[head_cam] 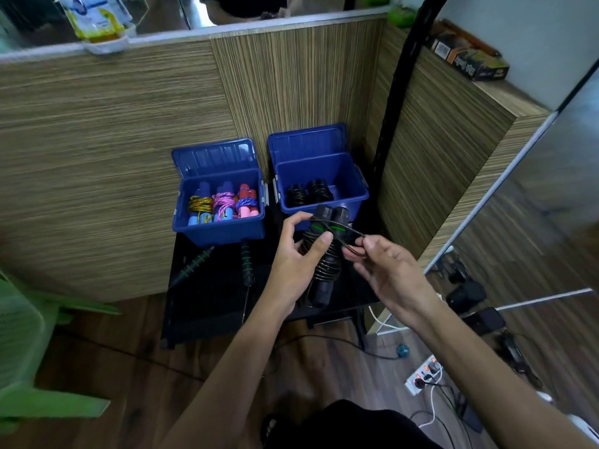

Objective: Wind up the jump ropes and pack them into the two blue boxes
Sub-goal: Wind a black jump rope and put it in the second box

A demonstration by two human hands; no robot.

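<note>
My left hand (pixel 296 254) grips a black jump rope (pixel 327 254) with green-ringed handles held side by side, its cord coiled round them. My right hand (pixel 382 267) pinches the loose end of that cord just right of the handles. Behind them stand two open blue boxes. The left blue box (pixel 223 230) holds three wound coloured ropes (pixel 223 200). The right blue box (pixel 351 176) holds two wound black ropes (pixel 308 191). Another black rope with green rings lies unwound on the black table (pixel 207 306), its handles (pixel 246 264) apart in front of the left box.
Wood-patterned partition walls close in the back and right. A green plastic chair (pixel 29 345) stands at the left. On the floor at the right lie a power strip (pixel 424 375), cables and chargers. A black pole (pixel 398 102) rises beside the right box.
</note>
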